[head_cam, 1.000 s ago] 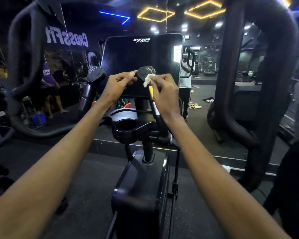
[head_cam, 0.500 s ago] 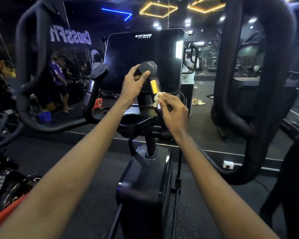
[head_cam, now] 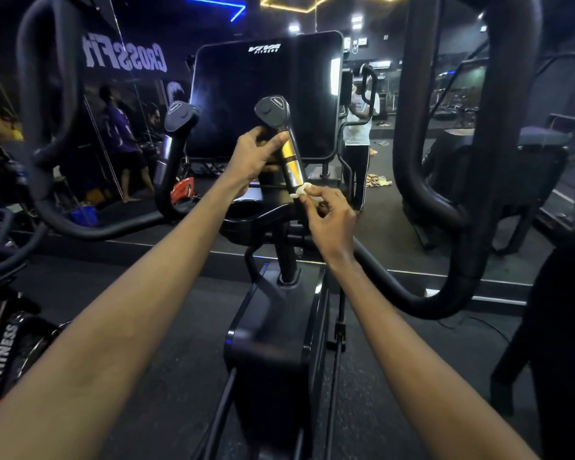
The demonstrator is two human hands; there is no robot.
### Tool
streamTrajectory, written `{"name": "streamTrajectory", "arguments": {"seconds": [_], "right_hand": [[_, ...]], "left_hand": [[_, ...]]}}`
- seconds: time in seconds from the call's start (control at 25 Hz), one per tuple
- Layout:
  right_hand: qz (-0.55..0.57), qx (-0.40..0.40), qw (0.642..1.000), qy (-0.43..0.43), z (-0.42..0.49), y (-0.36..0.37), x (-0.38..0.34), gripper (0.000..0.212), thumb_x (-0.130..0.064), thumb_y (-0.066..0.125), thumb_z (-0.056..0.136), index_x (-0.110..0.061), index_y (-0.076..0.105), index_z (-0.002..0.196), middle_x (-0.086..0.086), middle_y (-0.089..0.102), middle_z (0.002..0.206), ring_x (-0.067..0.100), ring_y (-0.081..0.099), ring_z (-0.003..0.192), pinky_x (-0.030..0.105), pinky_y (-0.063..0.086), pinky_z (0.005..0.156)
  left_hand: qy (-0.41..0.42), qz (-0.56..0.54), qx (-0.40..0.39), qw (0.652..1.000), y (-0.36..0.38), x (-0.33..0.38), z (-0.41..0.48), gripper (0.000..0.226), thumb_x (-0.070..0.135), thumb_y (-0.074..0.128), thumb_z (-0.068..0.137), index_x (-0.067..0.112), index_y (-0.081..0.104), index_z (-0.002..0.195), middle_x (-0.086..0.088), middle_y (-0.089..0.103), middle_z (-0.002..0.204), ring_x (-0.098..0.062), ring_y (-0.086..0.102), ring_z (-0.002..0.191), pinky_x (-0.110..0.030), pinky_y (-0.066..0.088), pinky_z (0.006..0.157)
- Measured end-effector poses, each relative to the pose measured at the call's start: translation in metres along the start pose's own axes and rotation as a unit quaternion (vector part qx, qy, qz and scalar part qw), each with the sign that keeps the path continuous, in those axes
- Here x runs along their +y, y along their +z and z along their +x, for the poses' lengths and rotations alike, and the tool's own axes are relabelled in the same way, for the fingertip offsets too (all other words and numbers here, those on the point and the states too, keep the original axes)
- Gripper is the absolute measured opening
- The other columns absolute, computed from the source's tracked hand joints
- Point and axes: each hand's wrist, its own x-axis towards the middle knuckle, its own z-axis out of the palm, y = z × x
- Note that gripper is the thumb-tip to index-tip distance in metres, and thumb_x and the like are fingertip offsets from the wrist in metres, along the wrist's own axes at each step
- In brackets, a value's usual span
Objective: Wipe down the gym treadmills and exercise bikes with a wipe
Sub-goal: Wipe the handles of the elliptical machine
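The exercise machine stands on dark gym floor facing a mirror.

A mirror wall fills the upper half of the frame, and its lower edge meets the dark speckled floor along a pale strip. At upper left, reversed white "CrossFit" lettering shows in the glass. At top centre are 1 blue neon line, yellow neon outlines and white ceiling spots. The room is dim. Cloths lie on the reflected floor at centre right. A blue bin stands at left.
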Motion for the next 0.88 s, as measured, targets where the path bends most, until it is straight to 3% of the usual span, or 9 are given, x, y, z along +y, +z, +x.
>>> {"name": "streamTrajectory", "arguments": {"seconds": [0.12, 0.24, 0.36, 0.44, 0.52, 0.68, 0.76, 0.88], "right_hand": [[-0.011, 0.005, 1.0, -0.016, -0.004, 0.0, 0.002, 0.014, -0.014, 0.073, 0.088, -0.014, 0.072, 0.102, -0.001, 0.064, 0.103, 0.004, 0.062, 0.092, 0.021, 0.055, 0.082], [-0.026, -0.002, 0.999, -0.04, -0.002, 0.001, -0.001, 0.013, -0.011, 0.073, 0.087, -0.01, 0.072, 0.1, 0.0, 0.062, 0.101, 0.004, 0.061, 0.089, 0.011, 0.051, 0.081], [-0.026, -0.01, 0.995, -0.098, -0.004, 0.004, -0.003, 0.014, -0.007, 0.072, 0.087, -0.006, 0.073, 0.102, 0.0, 0.061, 0.102, 0.005, 0.062, 0.094, 0.018, 0.053, 0.087], [-0.022, -0.029, 0.988, -0.152, -0.006, 0.01, -0.003, 0.016, -0.006, 0.072, 0.088, -0.006, 0.073, 0.105, 0.0, 0.063, 0.105, 0.009, 0.063, 0.101, 0.026, 0.053, 0.092], [-0.03, -0.037, 0.984, -0.17, -0.002, 0.019, -0.007, 0.017, -0.008, 0.071, 0.09, -0.007, 0.073, 0.107, 0.002, 0.064, 0.106, 0.013, 0.063, 0.103, 0.029, 0.052, 0.095], [-0.023, -0.081, 0.978, -0.19, 0.014, 0.053, -0.028, 0.017, -0.008, 0.067, 0.091, -0.007, 0.073, 0.107, 0.005, 0.064, 0.107, 0.011, 0.062, 0.1, 0.018, 0.048, 0.095], [-0.02, -0.106, 0.975, -0.196, 0.026, 0.074, -0.036, 0.018, -0.009, 0.066, 0.092, -0.008, 0.073, 0.108, 0.006, 0.062, 0.107, 0.009, 0.061, 0.097, 0.016, 0.049, 0.092], [-0.035, -0.146, 0.963, -0.222, 0.048, 0.109, -0.046, 0.019, -0.01, 0.064, 0.093, -0.006, 0.072, 0.109, 0.007, 0.06, 0.107, 0.012, 0.061, 0.096, 0.023, 0.053, 0.088]], "left_hand": [[0.007, 0.008, 0.002, 1.0, 0.001, -0.001, -0.001, 0.032, 0.035, 0.07, 0.09, 0.014, 0.062, 0.112, 0.0, 0.071, 0.087, -0.009, 0.066, 0.071, -0.03, 0.056, 0.066], [0.0, 0.017, -0.005, 1.0, 0.0, -0.003, -0.006, 0.027, 0.032, 0.071, 0.09, 0.016, 0.062, 0.11, 0.003, 0.069, 0.078, -0.007, 0.062, 0.066, -0.031, 0.055, 0.067], [0.006, 0.059, 0.003, 0.998, -0.006, -0.001, -0.01, 0.021, 0.031, 0.072, 0.089, 0.021, 0.064, 0.106, 0.0, 0.074, 0.085, -0.013, 0.068, 0.072, -0.025, 0.053, 0.063], [0.033, 0.124, 0.069, 0.989, -0.019, -0.004, -0.014, 0.016, 0.028, 0.069, 0.09, 0.02, 0.07, 0.105, 0.002, 0.075, 0.088, -0.01, 0.071, 0.078, -0.023, 0.053, 0.069], [0.067, 0.217, 0.167, 0.96, -0.04, -0.013, -0.024, 0.015, 0.023, 0.062, 0.093, 0.02, 0.073, 0.102, 0.007, 0.072, 0.089, -0.006, 0.067, 0.08, -0.019, 0.051, 0.076], [0.094, 0.296, 0.308, 0.899, -0.103, -0.041, -0.046, 0.021, 0.01, 0.055, 0.09, 0.017, 0.069, 0.103, -0.006, 0.059, 0.103, -0.02, 0.06, 0.09, -0.03, 0.048, 0.089], [0.059, 0.323, 0.34, 0.881, -0.131, -0.049, -0.05, 0.024, 0.012, 0.056, 0.089, 0.014, 0.063, 0.112, -0.01, 0.053, 0.114, -0.029, 0.057, 0.102, -0.04, 0.045, 0.097], [-0.055, 0.359, 0.307, 0.88, -0.159, -0.053, -0.054, 0.043, 0.024, 0.058, 0.092, 0.015, 0.049, 0.133, -0.014, 0.045, 0.133, -0.033, 0.046, 0.124, -0.047, 0.035, 0.107]]}}
